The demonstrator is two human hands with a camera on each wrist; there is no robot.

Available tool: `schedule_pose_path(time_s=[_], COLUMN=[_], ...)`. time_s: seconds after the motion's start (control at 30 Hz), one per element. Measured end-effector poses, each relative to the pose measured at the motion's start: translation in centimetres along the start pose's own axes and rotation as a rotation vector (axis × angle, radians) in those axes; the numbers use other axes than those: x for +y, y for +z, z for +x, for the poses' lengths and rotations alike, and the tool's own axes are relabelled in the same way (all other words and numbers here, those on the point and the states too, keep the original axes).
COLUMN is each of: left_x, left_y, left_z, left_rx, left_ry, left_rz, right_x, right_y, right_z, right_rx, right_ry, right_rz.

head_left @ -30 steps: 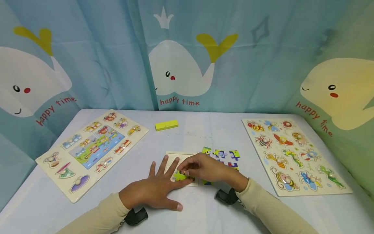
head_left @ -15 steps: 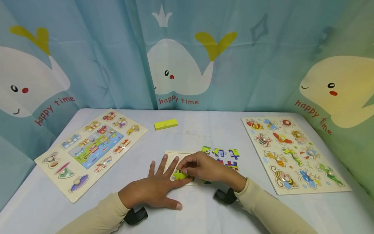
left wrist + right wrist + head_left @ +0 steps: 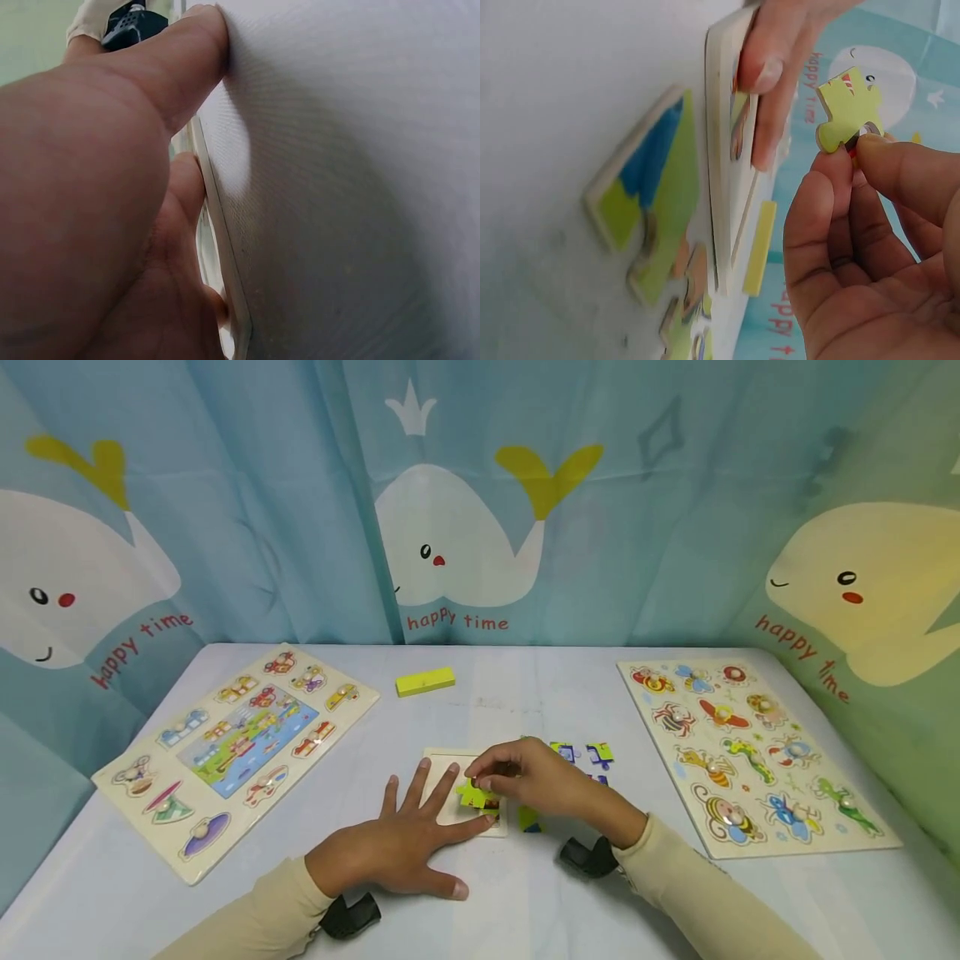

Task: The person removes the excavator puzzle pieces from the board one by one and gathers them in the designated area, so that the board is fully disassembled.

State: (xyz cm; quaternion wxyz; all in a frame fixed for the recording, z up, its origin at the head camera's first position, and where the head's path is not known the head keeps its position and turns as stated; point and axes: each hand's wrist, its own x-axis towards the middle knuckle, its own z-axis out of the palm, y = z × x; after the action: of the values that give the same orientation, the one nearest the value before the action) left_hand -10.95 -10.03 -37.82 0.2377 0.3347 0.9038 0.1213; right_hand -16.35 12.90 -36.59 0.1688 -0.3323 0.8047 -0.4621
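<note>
My left hand [image 3: 408, 847] lies with fingers spread, its fingertips over a small pale wooden puzzle tray [image 3: 457, 753]. With thumb and fingers, my right hand [image 3: 540, 781] pinches a yellow-green jigsaw piece [image 3: 845, 101] by its edge. In the head view that piece overlaps the right part of the tray; the right wrist view shows it raised beside the tray. A coloured piece [image 3: 740, 124] shows inside the tray by my left fingertips. Just right of the tray lie several loose jigsaw pieces [image 3: 600, 753], partly hidden behind my right hand. One green and blue piece [image 3: 660, 172] lies nearest.
A large vehicle-and-toy peg puzzle board [image 3: 217, 818] lies at the left. Another, with insect shapes, the bug peg puzzle [image 3: 690, 818], is at the right. Toward the back sits a yellow block [image 3: 425, 682]. A whale-print curtain [image 3: 465, 535] hangs behind the white table [image 3: 525, 693].
My right hand has lifted slightly and shifted right with the jigsaw piece pinched, uncovering more of it and the tray's lower right. My left hand stays in place.
</note>
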Motion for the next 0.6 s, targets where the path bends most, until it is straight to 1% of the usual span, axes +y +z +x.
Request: schedule_pose_path(time_s=[0.07, 0.33, 0.6], left_x=[0.0, 0.0, 0.3], left_y=[0.0, 0.1, 0.0], left_z=[0.0, 0.0, -0.1], left_rx=[0.004, 0.011, 0.015], left_ry=[0.000, -0.003, -0.016], left_rz=[0.002, -0.013, 0.000], right_x=[0.0, 0.2, 1.1], right_y=[-0.3, -2.0, -3.5], right_z=[-0.2, -1.5, -3.4], right_rx=[0.003, 0.024, 0.054], right_ry=[-0.009, 0.004, 0.068], right_rz=[-0.004, -0.054, -0.101])
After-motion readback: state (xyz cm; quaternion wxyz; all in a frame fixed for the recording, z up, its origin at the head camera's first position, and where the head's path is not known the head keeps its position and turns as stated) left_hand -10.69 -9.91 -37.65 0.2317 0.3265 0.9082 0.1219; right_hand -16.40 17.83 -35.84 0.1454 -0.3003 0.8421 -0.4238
